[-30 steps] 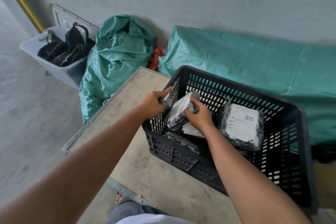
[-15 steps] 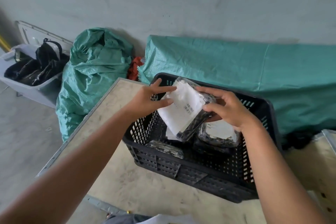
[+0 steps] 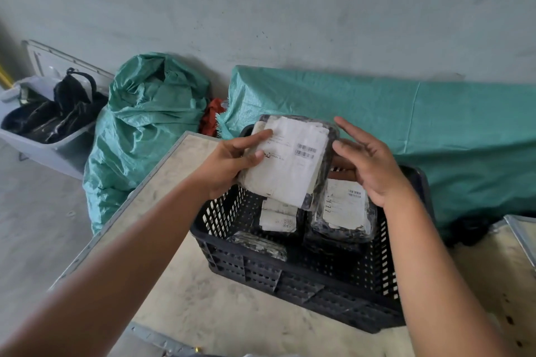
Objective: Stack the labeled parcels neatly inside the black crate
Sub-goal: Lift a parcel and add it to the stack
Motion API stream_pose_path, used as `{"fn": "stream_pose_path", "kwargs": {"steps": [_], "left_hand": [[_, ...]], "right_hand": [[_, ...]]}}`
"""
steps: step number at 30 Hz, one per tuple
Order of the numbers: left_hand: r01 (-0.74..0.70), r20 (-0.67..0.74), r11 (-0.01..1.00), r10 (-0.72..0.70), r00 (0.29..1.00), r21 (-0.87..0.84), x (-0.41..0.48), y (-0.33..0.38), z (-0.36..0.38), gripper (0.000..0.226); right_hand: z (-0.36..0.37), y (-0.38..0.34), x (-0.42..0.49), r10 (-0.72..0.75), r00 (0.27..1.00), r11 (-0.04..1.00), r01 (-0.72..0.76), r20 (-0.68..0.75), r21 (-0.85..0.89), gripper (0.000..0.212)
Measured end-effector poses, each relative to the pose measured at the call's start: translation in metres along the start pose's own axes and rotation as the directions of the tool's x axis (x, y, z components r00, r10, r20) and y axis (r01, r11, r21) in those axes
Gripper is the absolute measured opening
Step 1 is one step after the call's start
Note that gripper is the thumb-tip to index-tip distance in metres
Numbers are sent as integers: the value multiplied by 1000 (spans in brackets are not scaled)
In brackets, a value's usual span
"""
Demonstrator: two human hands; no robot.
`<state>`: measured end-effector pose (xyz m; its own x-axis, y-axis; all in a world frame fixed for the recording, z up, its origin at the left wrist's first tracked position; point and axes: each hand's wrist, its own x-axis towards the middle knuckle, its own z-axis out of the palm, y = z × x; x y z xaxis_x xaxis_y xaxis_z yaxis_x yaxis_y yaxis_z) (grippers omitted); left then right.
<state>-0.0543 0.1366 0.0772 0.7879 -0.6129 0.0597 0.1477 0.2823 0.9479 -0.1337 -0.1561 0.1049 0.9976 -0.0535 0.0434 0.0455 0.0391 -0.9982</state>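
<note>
A black slatted crate (image 3: pixel 319 295) stands on a beige board. Above its far left corner I hold a dark plastic-wrapped parcel (image 3: pixel 290 165) with a white barcode label facing me. My left hand (image 3: pixel 229 165) grips its left edge, thumb on the label. My right hand (image 3: pixel 368 165) holds its right edge, fingers under it and thumb spread. Inside the crate lie a labeled parcel (image 3: pixel 343 211) at the right, a smaller labeled one (image 3: pixel 278 216) in the middle and a dark packet (image 3: pixel 258 245) near the front wall.
A stuffed green sack (image 3: pixel 145 124) leans against the wall at the left. A green tarp-covered heap (image 3: pixel 406 119) lies behind the crate. A grey tub (image 3: pixel 43 142) with black bags sits on the floor at far left. The board's metal edge (image 3: pixel 116 217) runs diagonally.
The parcel has come up out of the crate and turned so its label faces me flat. My right hand has shifted to its right edge. The camera has swung right.
</note>
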Motion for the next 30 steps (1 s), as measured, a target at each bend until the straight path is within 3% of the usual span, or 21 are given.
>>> {"fn": "stream_pose_path", "kwargs": {"steps": [3,8,11,13,16,21,24,27,30], "left_hand": [[39,-128,998,-46,991,-56,-1,-16,-8,41],[176,-266,984,-176,948,-23,24,-42,-17,41],[307,-344,934,-233,910,181,48,-61,-13,50],[390,-374,847,-251,893,362,55,-76,-11,58],[424,-319,708,-287,903,565,60,-90,-15,72],[351,-106,533,-436,894,770,65,-110,-20,106],[389,-139,474,-480,866,790,55,-129,-35,123],[404,-199,314,-522,829,859,48,-145,-53,140],[356,-174,259,-534,827,898,54,-162,-47,141]], "right_hand": [[18,23,-4,-2,1000,988,-1,-21,-152,75],[42,58,20,167,984,895,-178,-64,-409,104],[49,72,40,257,956,812,-291,-139,-506,111],[56,86,40,285,944,793,-330,-167,-512,111],[65,114,35,321,935,752,-350,-153,-559,115],[60,143,33,400,893,648,-434,-205,-626,124],[71,157,43,454,869,588,-457,-196,-667,125],[83,170,53,470,858,531,-463,-209,-710,117],[73,178,51,481,845,516,-488,-234,-703,107]]}}
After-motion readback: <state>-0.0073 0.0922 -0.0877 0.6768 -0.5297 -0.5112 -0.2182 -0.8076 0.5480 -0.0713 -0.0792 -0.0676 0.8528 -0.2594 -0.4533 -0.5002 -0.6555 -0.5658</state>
